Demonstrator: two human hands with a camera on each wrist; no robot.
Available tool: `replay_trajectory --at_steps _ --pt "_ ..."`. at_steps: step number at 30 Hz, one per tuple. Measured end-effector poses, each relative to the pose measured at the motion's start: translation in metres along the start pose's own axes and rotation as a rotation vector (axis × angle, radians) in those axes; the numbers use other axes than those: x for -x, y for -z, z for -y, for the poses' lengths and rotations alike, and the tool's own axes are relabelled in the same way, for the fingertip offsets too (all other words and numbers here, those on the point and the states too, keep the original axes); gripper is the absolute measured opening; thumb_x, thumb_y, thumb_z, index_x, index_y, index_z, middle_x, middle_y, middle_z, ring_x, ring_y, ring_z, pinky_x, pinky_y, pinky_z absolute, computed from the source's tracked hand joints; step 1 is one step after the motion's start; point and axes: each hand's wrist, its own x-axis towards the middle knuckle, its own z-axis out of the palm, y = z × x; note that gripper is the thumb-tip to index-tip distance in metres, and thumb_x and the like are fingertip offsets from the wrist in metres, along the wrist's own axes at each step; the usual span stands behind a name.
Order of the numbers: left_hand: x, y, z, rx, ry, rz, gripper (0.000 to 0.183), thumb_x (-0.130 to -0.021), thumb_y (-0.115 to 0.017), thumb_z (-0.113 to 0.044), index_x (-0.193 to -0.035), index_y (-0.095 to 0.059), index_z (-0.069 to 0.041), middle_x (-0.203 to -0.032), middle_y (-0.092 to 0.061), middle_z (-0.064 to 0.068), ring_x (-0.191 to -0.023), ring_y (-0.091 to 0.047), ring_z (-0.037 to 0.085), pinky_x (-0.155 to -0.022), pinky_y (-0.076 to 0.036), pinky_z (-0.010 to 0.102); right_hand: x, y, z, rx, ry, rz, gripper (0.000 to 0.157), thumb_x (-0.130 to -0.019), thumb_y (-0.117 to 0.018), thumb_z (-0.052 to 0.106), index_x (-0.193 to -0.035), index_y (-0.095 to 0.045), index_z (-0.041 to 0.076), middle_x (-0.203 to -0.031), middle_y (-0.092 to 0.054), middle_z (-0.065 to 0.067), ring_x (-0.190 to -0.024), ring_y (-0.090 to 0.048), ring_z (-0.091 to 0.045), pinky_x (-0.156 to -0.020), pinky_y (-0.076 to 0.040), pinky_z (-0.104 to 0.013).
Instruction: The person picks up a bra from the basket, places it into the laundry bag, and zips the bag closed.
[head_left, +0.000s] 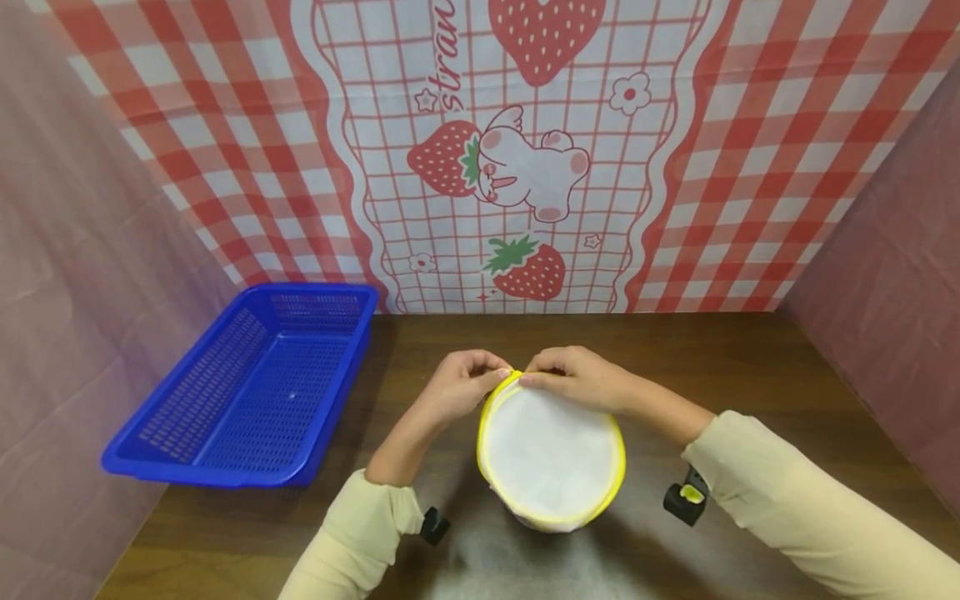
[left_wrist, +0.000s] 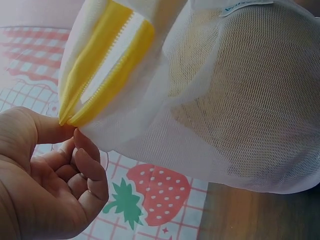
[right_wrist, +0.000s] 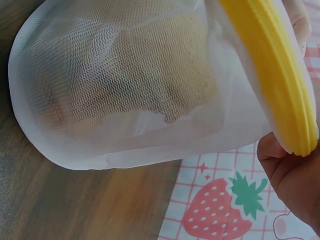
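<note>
A round white mesh laundry bag (head_left: 551,454) with a yellow zipper around its top stands upright on the table. My left hand (head_left: 461,385) pinches its far rim between thumb and finger, at one end of the yellow zipper (left_wrist: 82,75). There the two yellow tapes stand apart, with white showing between their teeth. Just to the right, my right hand (head_left: 577,379) grips the same rim; in the right wrist view its thumb and fingers hold the yellow edge (right_wrist: 280,75). The zipper pull cannot be made out. Something tan (right_wrist: 155,70) shows through the mesh, its kind unclear.
A blue plastic basket (head_left: 318,442) with perforated walls stands on the left of the brown wooden table (head_left: 705,358). Behind rises a red-checked strawberry cloth (head_left: 667,183). Pinkish cloth walls (head_left: 892,275) border both sides. Each wrist carries a small black camera (head_left: 684,502).
</note>
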Motion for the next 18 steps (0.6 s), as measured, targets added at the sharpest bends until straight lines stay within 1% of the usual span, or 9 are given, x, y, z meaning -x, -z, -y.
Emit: replay_trajectory --at_steps 3,8,15,18 --pt "0.0001 0.0003 -0.0001 -0.005 -0.001 0.004 0.018 -0.091 -0.059 -0.014 -0.096 -0.068 0.001 -0.075 -0.06 0.006 -0.06 -0.047 0.011 -0.053 -0.041 0.023 0.0008 0.0001 -0.0007 -0.003 -0.003 -0.005 0.018 -0.093 -0.057 0.028 -0.094 -0.071 0.017 -0.091 -0.067 0.004 -0.082 -0.057 -0.009 -0.07 -0.046 -0.023" --pt "0.0005 0.0006 -0.0001 -0.011 0.002 0.008 0.018 -0.091 -0.059 -0.015 -0.097 -0.068 0.001 -0.078 -0.062 0.007 -0.062 -0.049 0.011 -0.054 -0.043 0.023 0.0023 0.0001 -0.0014 -0.018 -0.036 -0.012 0.018 -0.093 -0.057 0.029 -0.093 -0.071 0.018 -0.091 -0.067 0.005 -0.083 -0.057 -0.01 -0.07 -0.047 -0.023" --pt "0.0019 0.002 -0.0004 -0.008 0.03 0.007 0.018 -0.091 -0.06 -0.014 -0.098 -0.068 0.0 -0.082 -0.064 0.009 -0.066 -0.053 0.013 -0.057 -0.046 0.023 0.0041 -0.0002 -0.0012 -0.034 -0.05 -0.024 0.019 -0.093 -0.058 0.029 -0.093 -0.071 0.016 -0.091 -0.068 0.003 -0.081 -0.057 -0.011 -0.068 -0.048 -0.023" --pt "0.0014 0.0018 -0.0001 -0.004 0.029 0.011 0.018 -0.091 -0.059 -0.015 -0.098 -0.068 -0.001 -0.083 -0.064 0.009 -0.066 -0.053 0.013 -0.058 -0.046 0.023 0.0043 -0.0003 -0.0004 -0.052 -0.067 -0.019 0.018 -0.093 -0.058 0.029 -0.093 -0.071 0.017 -0.09 -0.067 0.003 -0.08 -0.057 -0.011 -0.066 -0.048 -0.023"
